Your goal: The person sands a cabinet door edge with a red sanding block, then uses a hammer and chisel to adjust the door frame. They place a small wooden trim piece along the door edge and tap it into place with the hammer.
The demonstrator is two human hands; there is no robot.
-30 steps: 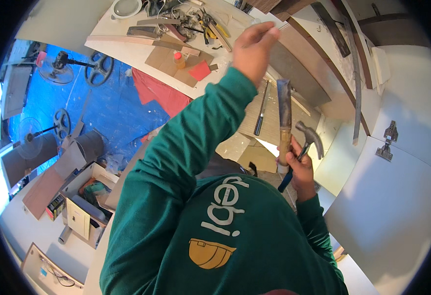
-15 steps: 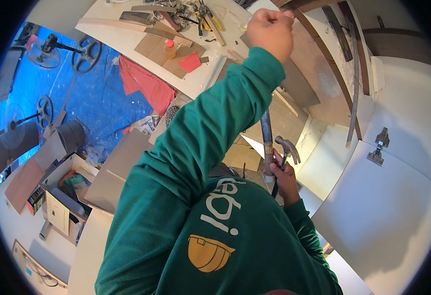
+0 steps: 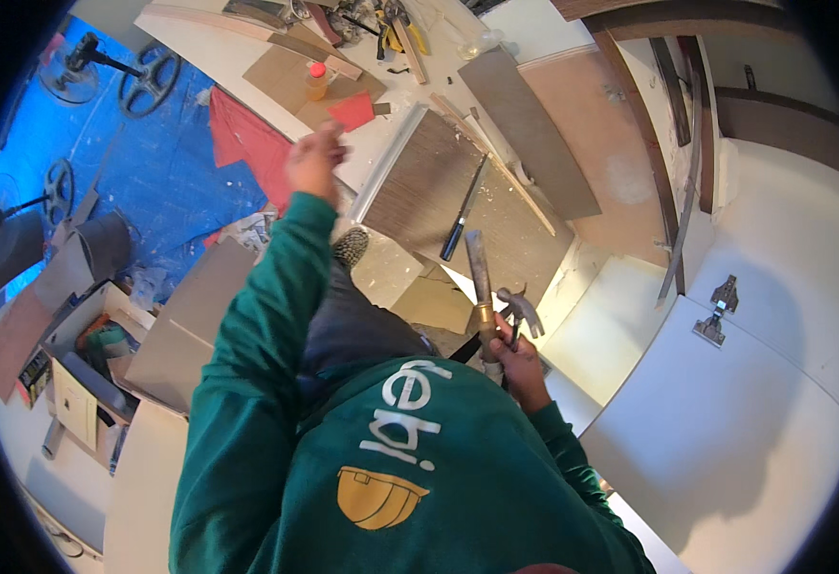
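My right hand [image 3: 523, 365] is closed round two tools at once, low in front of my body. One is a chisel [image 3: 480, 273] with a worn metal blade pointing up and a brass-coloured collar. The other is a claw hammer [image 3: 522, 308], its head beside the collar. Over to the left, my left hand [image 3: 316, 165] is raised near the bench edge with loosely bent fingers and nothing visible in it. Between the hands, a long thin tool with a black handle [image 3: 455, 237] lies on a brown wood-grain panel [image 3: 419, 182].
The white bench [image 3: 219, 53] holds pliers [image 3: 402, 29], a red-capped bottle [image 3: 317, 78], cardboard and wood strips. A white door with a hinge [image 3: 716, 311] stands at right. A blue sheet [image 3: 190, 163] and an open box of items [image 3: 104, 344] are at left.
My left hand has swung from the upper right down to the left, and its closed fingers have loosened. The panel and the black-handled tool now show. My right hand still holds both tools.
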